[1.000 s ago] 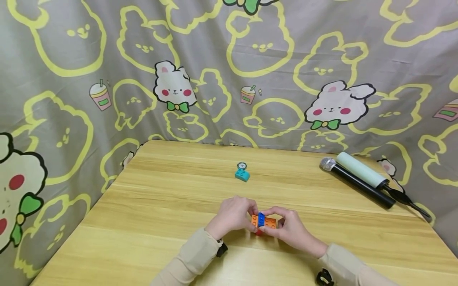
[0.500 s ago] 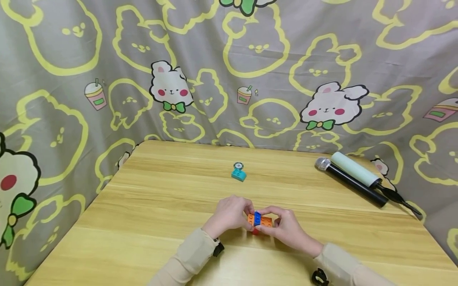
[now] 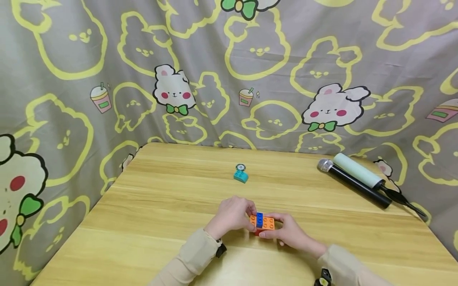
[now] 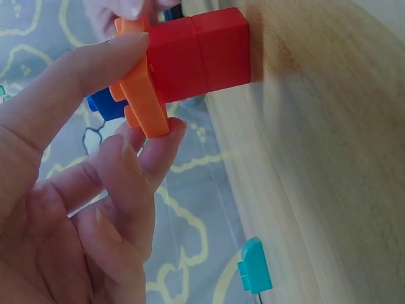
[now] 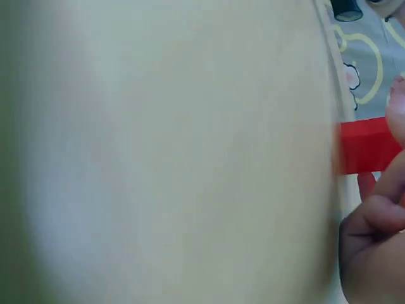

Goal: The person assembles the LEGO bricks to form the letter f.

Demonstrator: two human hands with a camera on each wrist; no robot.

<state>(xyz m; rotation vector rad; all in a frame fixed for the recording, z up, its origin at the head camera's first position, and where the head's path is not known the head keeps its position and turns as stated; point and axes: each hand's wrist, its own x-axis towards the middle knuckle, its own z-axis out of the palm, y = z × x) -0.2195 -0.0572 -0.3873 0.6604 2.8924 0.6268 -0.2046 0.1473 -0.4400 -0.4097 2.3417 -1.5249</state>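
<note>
A small tower of toy building bricks stands on the table in front of me. Two red bricks (image 4: 202, 54) are stacked at its base, under a wider orange brick (image 3: 270, 223). Across the orange one's studs sits a narrow blue brick (image 3: 259, 220). My left hand (image 3: 232, 214) pinches the orange brick's left end between thumb and fingers, as the left wrist view shows. From the other side my right hand (image 3: 295, 234) holds its right end, thumb on the near side. In the right wrist view a red brick (image 5: 367, 145) shows beside the fingers.
Farther back on the wooden table (image 3: 161, 186) lie a teal brick (image 3: 241, 177) and a round chip-like disc (image 3: 241, 167). A microphone (image 3: 354, 184) and a pale green roller with a black handle (image 3: 359, 171) lie at the right. A patterned curtain (image 3: 211, 51) hangs behind.
My right fingers have moved from beside the blue brick to the orange brick's right end, uncovering more of the top. My left hand keeps its hold. The head view has shifted slightly.
</note>
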